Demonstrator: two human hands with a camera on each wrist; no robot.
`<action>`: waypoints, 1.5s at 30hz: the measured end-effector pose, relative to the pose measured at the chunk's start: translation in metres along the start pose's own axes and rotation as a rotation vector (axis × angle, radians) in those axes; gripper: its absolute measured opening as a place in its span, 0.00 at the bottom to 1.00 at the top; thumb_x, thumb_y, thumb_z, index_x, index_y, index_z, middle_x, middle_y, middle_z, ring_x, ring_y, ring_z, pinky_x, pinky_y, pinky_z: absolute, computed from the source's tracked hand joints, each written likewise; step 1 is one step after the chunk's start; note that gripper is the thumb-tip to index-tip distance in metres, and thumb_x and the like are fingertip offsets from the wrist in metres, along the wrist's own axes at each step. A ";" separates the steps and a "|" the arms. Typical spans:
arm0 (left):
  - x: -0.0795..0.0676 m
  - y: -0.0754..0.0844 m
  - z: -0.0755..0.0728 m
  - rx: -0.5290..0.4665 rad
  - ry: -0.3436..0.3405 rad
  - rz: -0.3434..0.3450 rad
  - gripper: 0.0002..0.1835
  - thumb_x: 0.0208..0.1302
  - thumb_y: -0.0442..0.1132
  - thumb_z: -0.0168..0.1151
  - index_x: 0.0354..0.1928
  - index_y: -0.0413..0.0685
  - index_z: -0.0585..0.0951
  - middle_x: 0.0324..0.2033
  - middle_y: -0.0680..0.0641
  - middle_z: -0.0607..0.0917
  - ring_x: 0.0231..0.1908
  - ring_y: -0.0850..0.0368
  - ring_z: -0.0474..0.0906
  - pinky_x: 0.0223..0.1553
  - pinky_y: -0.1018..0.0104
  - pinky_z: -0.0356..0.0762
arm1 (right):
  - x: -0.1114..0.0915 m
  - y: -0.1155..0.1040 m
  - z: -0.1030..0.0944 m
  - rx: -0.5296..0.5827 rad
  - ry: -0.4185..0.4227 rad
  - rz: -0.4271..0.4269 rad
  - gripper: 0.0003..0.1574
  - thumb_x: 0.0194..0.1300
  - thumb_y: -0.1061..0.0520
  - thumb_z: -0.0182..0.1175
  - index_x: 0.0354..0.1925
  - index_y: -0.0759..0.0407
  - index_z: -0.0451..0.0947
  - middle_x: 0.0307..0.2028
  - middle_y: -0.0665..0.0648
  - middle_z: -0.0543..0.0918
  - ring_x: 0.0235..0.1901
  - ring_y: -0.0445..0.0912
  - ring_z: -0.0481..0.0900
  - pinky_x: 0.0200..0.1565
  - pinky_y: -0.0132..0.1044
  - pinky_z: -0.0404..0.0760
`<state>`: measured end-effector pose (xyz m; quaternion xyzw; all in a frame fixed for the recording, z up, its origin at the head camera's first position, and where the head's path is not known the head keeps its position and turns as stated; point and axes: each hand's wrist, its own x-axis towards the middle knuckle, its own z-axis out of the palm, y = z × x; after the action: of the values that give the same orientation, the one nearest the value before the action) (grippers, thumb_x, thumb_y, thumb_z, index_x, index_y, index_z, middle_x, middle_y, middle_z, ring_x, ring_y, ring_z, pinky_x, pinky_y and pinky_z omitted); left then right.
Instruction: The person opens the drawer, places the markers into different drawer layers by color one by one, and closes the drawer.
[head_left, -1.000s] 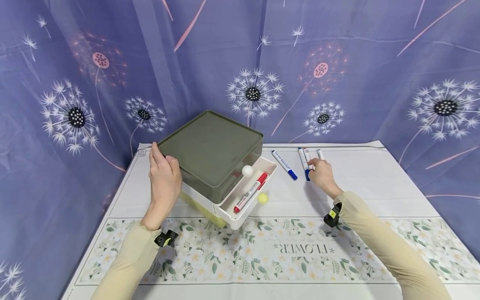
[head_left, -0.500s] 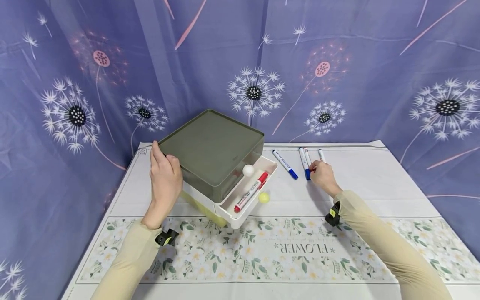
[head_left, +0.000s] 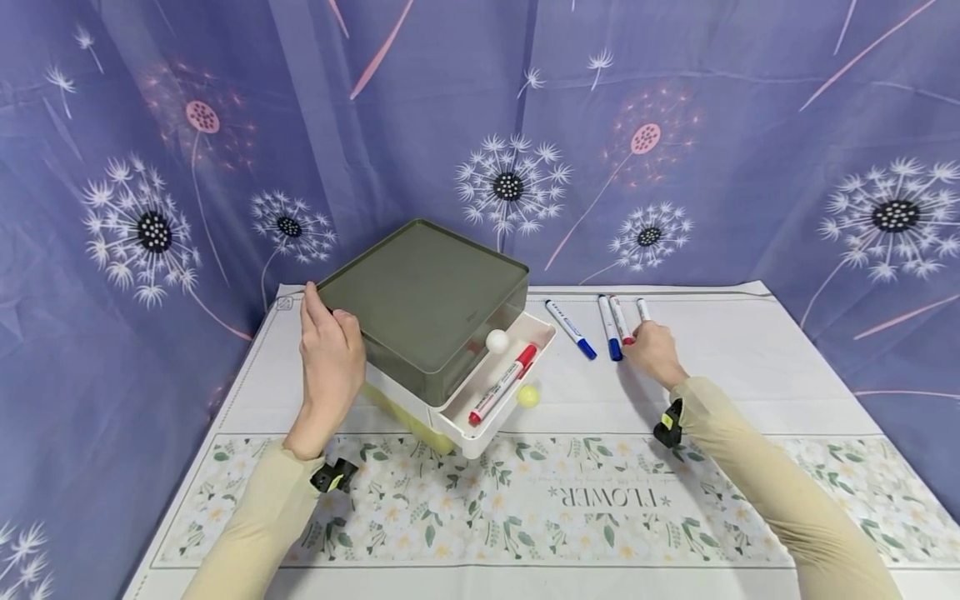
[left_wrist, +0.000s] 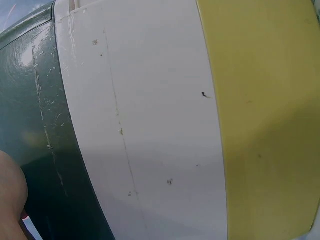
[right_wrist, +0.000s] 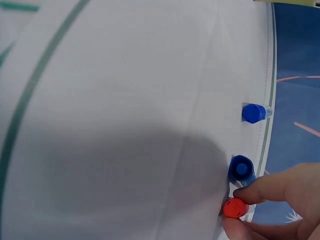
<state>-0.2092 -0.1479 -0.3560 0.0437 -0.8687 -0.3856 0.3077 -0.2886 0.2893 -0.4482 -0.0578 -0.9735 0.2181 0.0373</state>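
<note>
A stacked drawer box with a dark green top (head_left: 427, 292) stands left of centre, turned at an angle. Its white drawer (head_left: 457, 414) is pulled out and holds a red marker (head_left: 502, 385). My left hand (head_left: 330, 358) rests against the box's left side, fingers extended. With thumb and finger, my right hand (head_left: 656, 354) pinches a second red marker (right_wrist: 235, 207) at its cap end as it lies on the table. A blue marker (head_left: 609, 327) lies just left of it. Another marker (head_left: 642, 308) is partly hidden behind the right hand.
Farther left on the table lies another blue marker (head_left: 570, 330). A white knob (head_left: 497, 341) and a yellow knob (head_left: 528, 396) stick out from the box front. The printed cloth (head_left: 720, 400) covers the table, and a purple curtain (head_left: 420, 125) hangs behind.
My right hand has shifted slightly right and a little nearer. The red marker under it has swung slightly, and its red cap shows more. The left hand and box stay put.
</note>
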 end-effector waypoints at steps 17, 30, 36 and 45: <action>0.000 0.002 0.000 -0.003 0.009 0.007 0.30 0.68 0.41 0.32 0.68 0.32 0.50 0.64 0.29 0.58 0.49 0.29 0.71 0.49 0.42 0.70 | -0.003 0.004 -0.010 0.074 0.037 0.042 0.13 0.49 0.53 0.61 0.27 0.63 0.82 0.16 0.52 0.81 0.20 0.47 0.76 0.21 0.33 0.68; 0.000 0.001 -0.001 0.003 0.003 -0.009 0.30 0.68 0.41 0.32 0.68 0.33 0.50 0.64 0.28 0.58 0.48 0.27 0.70 0.49 0.41 0.69 | -0.012 -0.002 -0.017 0.192 -0.067 0.035 0.17 0.53 0.52 0.61 0.34 0.65 0.77 0.23 0.55 0.83 0.17 0.38 0.77 0.23 0.30 0.73; 0.000 0.001 0.000 -0.001 0.016 0.004 0.30 0.67 0.40 0.32 0.68 0.31 0.51 0.63 0.27 0.58 0.53 0.28 0.67 0.51 0.41 0.68 | -0.020 -0.007 -0.021 0.192 -0.119 0.002 0.19 0.54 0.53 0.61 0.38 0.67 0.75 0.27 0.57 0.82 0.19 0.39 0.77 0.25 0.31 0.74; 0.000 0.001 0.000 0.001 0.018 0.008 0.30 0.67 0.41 0.32 0.68 0.31 0.50 0.64 0.28 0.58 0.52 0.27 0.69 0.50 0.41 0.69 | -0.027 -0.009 -0.023 0.165 -0.121 -0.059 0.30 0.53 0.53 0.61 0.50 0.71 0.74 0.36 0.65 0.84 0.23 0.39 0.79 0.29 0.31 0.74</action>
<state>-0.2088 -0.1469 -0.3555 0.0439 -0.8663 -0.3838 0.3167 -0.2602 0.2876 -0.4246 -0.0124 -0.9540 0.2994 -0.0104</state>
